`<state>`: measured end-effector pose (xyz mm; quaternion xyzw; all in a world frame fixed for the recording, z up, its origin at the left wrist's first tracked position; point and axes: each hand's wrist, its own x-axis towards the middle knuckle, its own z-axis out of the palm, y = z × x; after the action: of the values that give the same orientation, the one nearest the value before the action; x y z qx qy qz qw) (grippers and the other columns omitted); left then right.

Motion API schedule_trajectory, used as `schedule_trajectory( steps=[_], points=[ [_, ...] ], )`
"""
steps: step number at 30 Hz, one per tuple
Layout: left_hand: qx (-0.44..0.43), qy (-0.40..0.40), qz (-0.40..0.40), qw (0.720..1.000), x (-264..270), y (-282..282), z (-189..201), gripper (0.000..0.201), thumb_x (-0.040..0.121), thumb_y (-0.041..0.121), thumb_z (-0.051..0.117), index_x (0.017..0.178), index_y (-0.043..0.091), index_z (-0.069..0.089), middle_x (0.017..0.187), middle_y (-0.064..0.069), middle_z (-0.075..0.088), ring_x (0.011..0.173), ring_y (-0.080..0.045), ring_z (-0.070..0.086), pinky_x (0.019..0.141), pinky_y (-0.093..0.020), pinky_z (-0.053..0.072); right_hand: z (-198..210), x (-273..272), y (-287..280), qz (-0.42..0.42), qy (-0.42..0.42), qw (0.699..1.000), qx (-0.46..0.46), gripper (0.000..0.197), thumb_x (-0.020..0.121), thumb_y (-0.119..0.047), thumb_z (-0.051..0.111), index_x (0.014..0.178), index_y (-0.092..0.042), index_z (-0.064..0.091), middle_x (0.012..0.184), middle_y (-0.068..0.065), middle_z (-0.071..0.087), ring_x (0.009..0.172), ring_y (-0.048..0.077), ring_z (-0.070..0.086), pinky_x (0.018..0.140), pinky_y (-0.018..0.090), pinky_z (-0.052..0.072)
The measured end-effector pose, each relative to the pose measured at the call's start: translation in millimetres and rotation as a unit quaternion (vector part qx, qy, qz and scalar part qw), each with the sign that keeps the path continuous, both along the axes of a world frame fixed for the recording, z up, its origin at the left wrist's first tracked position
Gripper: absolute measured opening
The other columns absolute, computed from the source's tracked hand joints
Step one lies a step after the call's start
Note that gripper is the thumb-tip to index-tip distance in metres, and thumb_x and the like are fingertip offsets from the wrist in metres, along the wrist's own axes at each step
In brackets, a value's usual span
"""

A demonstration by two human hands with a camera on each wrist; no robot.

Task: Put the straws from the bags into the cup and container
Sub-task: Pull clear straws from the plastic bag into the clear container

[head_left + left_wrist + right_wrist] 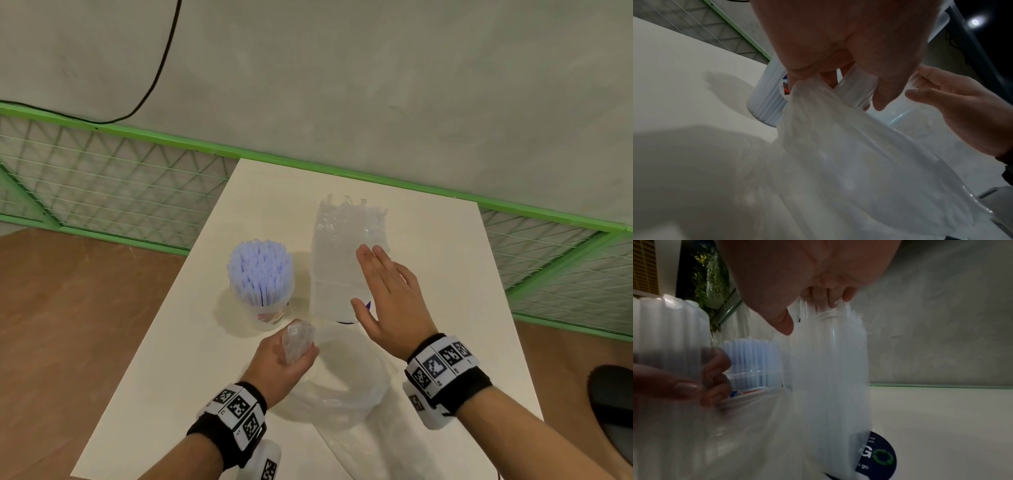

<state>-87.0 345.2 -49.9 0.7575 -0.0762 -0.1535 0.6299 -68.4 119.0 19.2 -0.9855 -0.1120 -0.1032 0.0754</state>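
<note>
On my white table (pixel 445 274), left to right: a cup (pixel 270 313) packed with upright bluish straws (pixel 260 267); my left hand (pixel 281 363), fingers curled, gripping the bunched neck of an empty clear bag (pixel 339 394); my right hand (pixel 387 294), fingers straight, beside the tall container (pixel 339 274) of clear straws (pixel 352 212).

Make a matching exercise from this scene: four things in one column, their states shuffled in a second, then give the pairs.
1. left hand
2. right hand
3. cup
4. tall container

A. fingers straight, beside the tall container
B. packed with bluish straws
C. holds clear straws, dark label near its base
D. grips a bunched clear plastic bag

Pairs: 1-D, 2-A, 3-B, 4-C
</note>
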Motion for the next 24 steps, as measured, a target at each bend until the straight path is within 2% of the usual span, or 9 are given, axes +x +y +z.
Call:
schedule_trajectory(
  steps=[7,10,12,14,17,19,21,23,24],
  points=[
    [0.002,-0.001,-0.007,1.000,-1,1,5,0.016,0.081,0.029,0.068,0.083,0.016,0.059,0.068,0.006,0.054,0.065,-0.013,0.050,0.066,-0.027,0.044,-1,0,-3,0.027,-0.005,0.999,0.030,0.068,0.092,-0.040,0.041,0.154,-0.017,0.024,0.159,-0.002,0.030,0.149,0.012,0.016,0.118,0.037,0.013],
    [0.011,0.017,-0.008,1.000,0,0,6,0.011,0.081,0.024,0.073,0.080,0.019,0.063,0.068,0.011,0.061,0.065,-0.007,0.056,0.066,-0.018,0.045,9,1,-2,0.020,-0.017,0.999,0.042,0.062,0.093,-0.043,0.041,0.151,-0.022,0.032,0.157,-0.006,0.034,0.150,0.009,0.012,0.117,0.043,0.013],
    [0.011,0.042,-0.017,0.999,0,-1,6,0.010,0.082,0.014,0.076,0.085,0.019,0.067,0.070,0.017,0.067,0.067,0.000,0.062,0.066,-0.011,0.045,24,-6,7,0.040,-0.051,0.994,0.087,0.060,0.090,-0.044,0.052,0.145,-0.023,0.041,0.155,-0.008,0.035,0.149,0.010,0.016,0.114,0.043,0.016],
    [0.018,0.051,-0.022,0.998,2,-1,6,0.015,0.079,0.015,0.078,0.092,0.014,0.069,0.075,0.016,0.070,0.070,-0.001,0.064,0.068,-0.012,0.045,39,-18,27,0.121,-0.038,0.979,0.160,0.059,0.084,-0.042,0.067,0.138,-0.025,0.050,0.152,-0.010,0.040,0.145,0.008,0.027,0.110,0.038,0.023],
    [0.057,0.036,-0.047,0.997,4,-2,10,0.039,0.068,0.038,0.075,0.092,0.008,0.069,0.081,0.004,0.069,0.074,-0.009,0.064,0.068,-0.025,0.050,37,-28,60,0.223,0.054,0.934,0.275,0.061,0.074,-0.038,0.084,0.128,-0.024,0.059,0.138,-0.009,0.056,0.133,0.001,0.045,0.105,0.027,0.033],
    [0.077,0.038,-0.055,0.995,7,-5,11,0.030,0.066,0.032,0.081,0.090,0.022,0.065,0.084,0.006,0.066,0.080,-0.007,0.066,0.072,-0.024,0.053,18,-26,73,0.229,0.086,0.917,0.314,0.059,0.070,-0.032,0.089,0.121,-0.015,0.066,0.131,-0.005,0.063,0.124,0.001,0.054,0.103,0.018,0.038],
    [0.089,0.018,-0.059,0.994,7,-8,15,0.036,0.072,0.010,0.081,0.087,0.033,0.056,0.083,0.016,0.058,0.080,-0.002,0.060,0.074,-0.016,0.049,-3,-24,82,0.201,0.088,0.910,0.353,0.045,0.071,-0.027,0.088,0.110,-0.012,0.071,0.117,-0.004,0.070,0.110,0.003,0.063,0.097,0.023,0.048],
    [0.108,-0.025,-0.073,0.991,7,-8,16,0.033,0.072,0.015,0.078,0.087,0.037,0.058,0.082,0.012,0.063,0.086,-0.003,0.062,0.074,-0.017,0.050,-16,-24,88,0.151,0.063,0.905,0.392,0.026,0.075,-0.022,0.085,0.095,-0.012,0.072,0.094,-0.005,0.074,0.088,0.008,0.068,0.082,0.033,0.055],
    [0.090,-0.021,-0.071,0.993,7,-5,14,0.040,0.067,0.019,0.081,0.094,0.039,0.060,0.091,0.013,0.067,0.093,-0.003,0.064,0.079,-0.019,0.052,-21,-24,90,0.122,0.050,0.904,0.407,0.020,0.075,-0.020,0.084,0.089,-0.012,0.071,0.086,-0.006,0.073,0.080,0.009,0.068,0.076,0.036,0.055]
  ],
)
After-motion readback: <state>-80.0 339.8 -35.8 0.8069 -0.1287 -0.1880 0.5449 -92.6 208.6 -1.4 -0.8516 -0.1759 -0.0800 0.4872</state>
